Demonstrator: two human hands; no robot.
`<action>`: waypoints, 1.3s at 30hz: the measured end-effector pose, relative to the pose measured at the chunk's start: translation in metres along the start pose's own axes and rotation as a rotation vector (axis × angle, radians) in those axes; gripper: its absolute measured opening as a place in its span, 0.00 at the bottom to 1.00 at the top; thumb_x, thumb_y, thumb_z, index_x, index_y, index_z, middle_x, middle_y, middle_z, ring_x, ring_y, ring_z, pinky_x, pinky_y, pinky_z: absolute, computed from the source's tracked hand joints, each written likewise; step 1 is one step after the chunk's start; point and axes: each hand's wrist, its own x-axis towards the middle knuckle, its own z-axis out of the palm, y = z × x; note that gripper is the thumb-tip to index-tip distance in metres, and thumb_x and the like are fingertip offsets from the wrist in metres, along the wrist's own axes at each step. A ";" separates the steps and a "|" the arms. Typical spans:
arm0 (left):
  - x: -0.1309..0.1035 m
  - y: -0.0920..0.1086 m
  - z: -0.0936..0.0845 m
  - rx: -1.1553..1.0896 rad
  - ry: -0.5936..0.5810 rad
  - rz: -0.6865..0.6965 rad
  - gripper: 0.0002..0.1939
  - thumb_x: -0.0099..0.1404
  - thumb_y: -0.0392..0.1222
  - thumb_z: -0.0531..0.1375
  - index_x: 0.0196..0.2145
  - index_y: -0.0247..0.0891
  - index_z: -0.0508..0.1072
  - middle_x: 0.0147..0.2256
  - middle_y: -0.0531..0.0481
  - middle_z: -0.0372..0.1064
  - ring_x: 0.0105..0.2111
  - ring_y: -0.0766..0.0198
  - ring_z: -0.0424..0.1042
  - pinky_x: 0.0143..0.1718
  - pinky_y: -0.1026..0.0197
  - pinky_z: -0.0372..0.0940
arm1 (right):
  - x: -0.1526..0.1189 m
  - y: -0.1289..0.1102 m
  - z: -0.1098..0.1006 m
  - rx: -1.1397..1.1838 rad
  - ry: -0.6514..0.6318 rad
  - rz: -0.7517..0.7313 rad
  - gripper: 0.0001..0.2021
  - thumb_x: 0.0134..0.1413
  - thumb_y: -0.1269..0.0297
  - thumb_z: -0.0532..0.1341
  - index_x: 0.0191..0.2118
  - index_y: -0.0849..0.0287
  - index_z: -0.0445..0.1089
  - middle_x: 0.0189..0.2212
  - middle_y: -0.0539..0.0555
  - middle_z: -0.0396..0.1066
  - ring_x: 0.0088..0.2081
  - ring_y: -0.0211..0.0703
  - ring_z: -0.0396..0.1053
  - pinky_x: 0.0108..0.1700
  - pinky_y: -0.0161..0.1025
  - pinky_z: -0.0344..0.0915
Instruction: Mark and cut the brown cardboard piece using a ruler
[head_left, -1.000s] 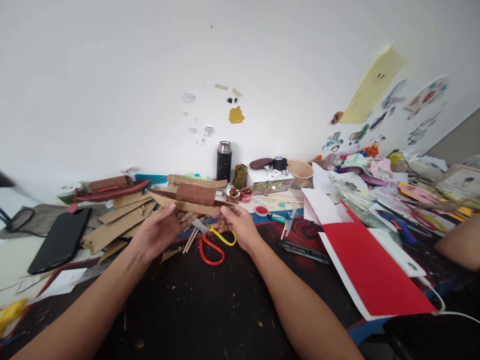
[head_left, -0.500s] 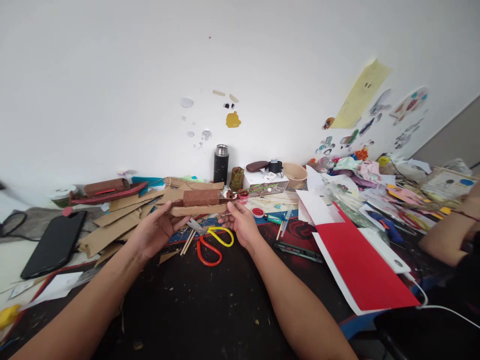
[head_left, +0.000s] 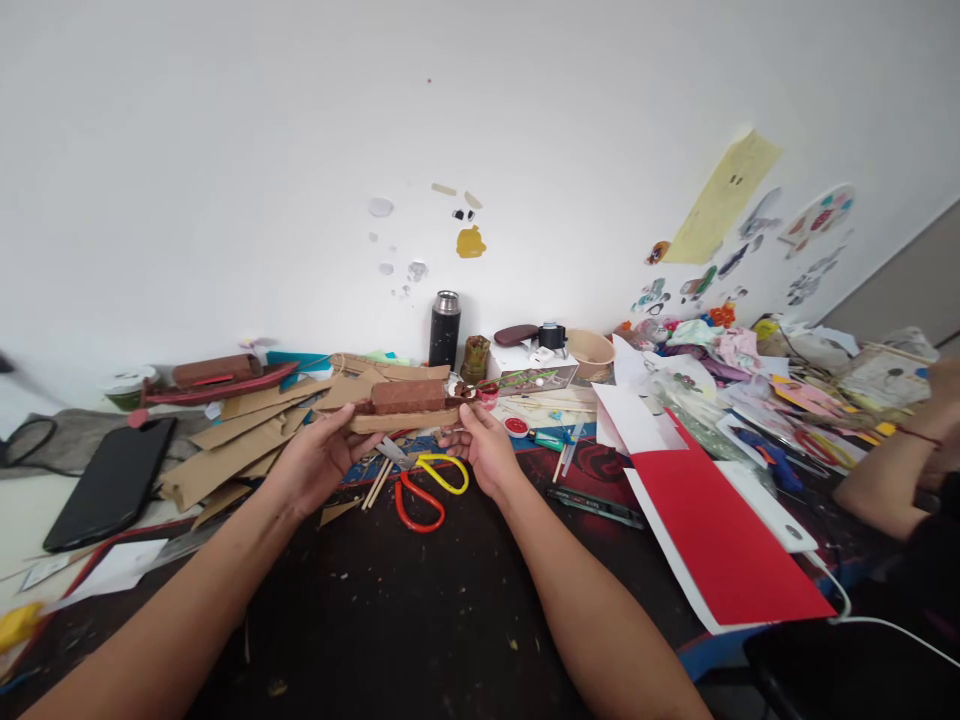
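A small brown cardboard model boat (head_left: 409, 397) with a rounded cabin roof is held level above the table between my two hands. My left hand (head_left: 319, 460) pinches its left end, thumb on top and fingers beneath. At the other end, my right hand (head_left: 484, 448) grips the hull between thumb and fingers. Below the boat lie scissors (head_left: 421, 497) with one red and one yellow handle, their blades partly under it. Thin wooden sticks (head_left: 377, 483) rest beside the blades. A green utility knife (head_left: 596, 507) lies right of my right hand.
Cardboard strips (head_left: 225, 450) and a black phone (head_left: 112, 485) lie left, before another model boat (head_left: 217, 385). A black flask (head_left: 445, 330) stands by the wall. Red paper (head_left: 727, 530) and a white power bank (head_left: 772, 507) are right, near another person's arm (head_left: 892, 480).
The boat has shifted very slightly right in view and its roof tilts a little differently. Both hands keep their hold. The other person's arm at the right edge has moved slightly.
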 end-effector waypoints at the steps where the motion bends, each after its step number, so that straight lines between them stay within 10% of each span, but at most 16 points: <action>1: 0.000 0.000 0.000 -0.003 -0.003 0.006 0.08 0.72 0.40 0.70 0.47 0.37 0.86 0.49 0.39 0.89 0.44 0.51 0.88 0.50 0.52 0.85 | 0.000 0.000 0.000 -0.002 -0.001 0.001 0.31 0.46 0.38 0.83 0.42 0.55 0.74 0.30 0.51 0.83 0.27 0.42 0.82 0.27 0.32 0.75; 15: -0.003 -0.004 0.002 -0.009 -0.013 0.125 0.16 0.60 0.44 0.81 0.43 0.41 0.84 0.48 0.44 0.88 0.47 0.50 0.87 0.53 0.47 0.84 | -0.006 0.000 0.007 -0.066 -0.012 -0.024 0.29 0.48 0.38 0.82 0.41 0.55 0.75 0.31 0.52 0.83 0.24 0.41 0.79 0.25 0.34 0.73; 22: 0.005 0.007 -0.010 0.114 0.063 0.203 0.21 0.58 0.51 0.82 0.43 0.41 0.84 0.44 0.44 0.87 0.46 0.48 0.87 0.46 0.50 0.86 | -0.008 -0.011 0.007 -0.136 0.071 -0.189 0.31 0.53 0.41 0.78 0.56 0.54 0.78 0.27 0.45 0.79 0.18 0.33 0.63 0.20 0.31 0.58; 39: -0.004 0.014 0.000 0.312 0.039 0.229 0.34 0.49 0.61 0.84 0.47 0.40 0.83 0.49 0.42 0.85 0.51 0.43 0.83 0.42 0.53 0.83 | -0.025 -0.003 0.014 -0.870 -0.125 -0.364 0.34 0.62 0.56 0.76 0.73 0.43 0.74 0.28 0.45 0.78 0.28 0.45 0.68 0.40 0.40 0.64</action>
